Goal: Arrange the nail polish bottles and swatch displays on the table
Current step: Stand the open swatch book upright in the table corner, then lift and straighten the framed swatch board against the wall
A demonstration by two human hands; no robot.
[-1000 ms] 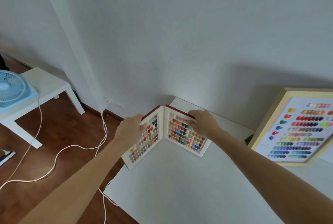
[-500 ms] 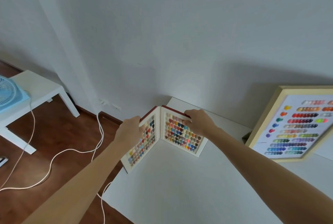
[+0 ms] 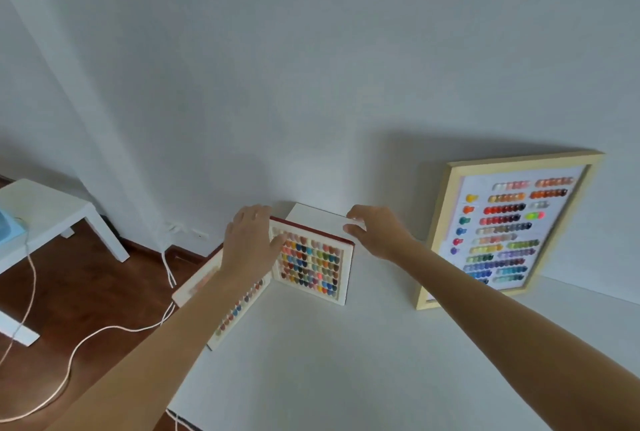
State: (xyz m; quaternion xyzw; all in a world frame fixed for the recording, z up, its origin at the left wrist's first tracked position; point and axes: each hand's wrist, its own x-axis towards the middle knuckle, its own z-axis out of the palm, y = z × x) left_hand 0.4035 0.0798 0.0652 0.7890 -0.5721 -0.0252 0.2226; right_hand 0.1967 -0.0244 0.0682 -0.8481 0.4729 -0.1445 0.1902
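A folding swatch book (image 3: 313,262) with rows of coloured nail tips stands opened in a V at the far left corner of the white table (image 3: 346,361). My left hand (image 3: 247,245) grips its top at the fold, thumb on the right panel's face and fingers over the top edge. The hand and forearm hide most of the left panel. My right hand (image 3: 379,233) is beside the right panel's top corner with loosely curled fingers holding nothing; I cannot tell if it touches. A framed swatch display (image 3: 512,233) leans on the wall at the right. No bottles are in view.
The table's left edge drops to a wooden floor crossed by white cables (image 3: 104,332). A low white side table (image 3: 48,209) stands at the far left, with a blue object (image 3: 8,231) on it. The wall runs close behind the swatch book and the frame.
My right hand came off the right panel's face and now sits beside its top corner. My left hand shifted toward the fold. The view swung left, so the frame shows more fully.
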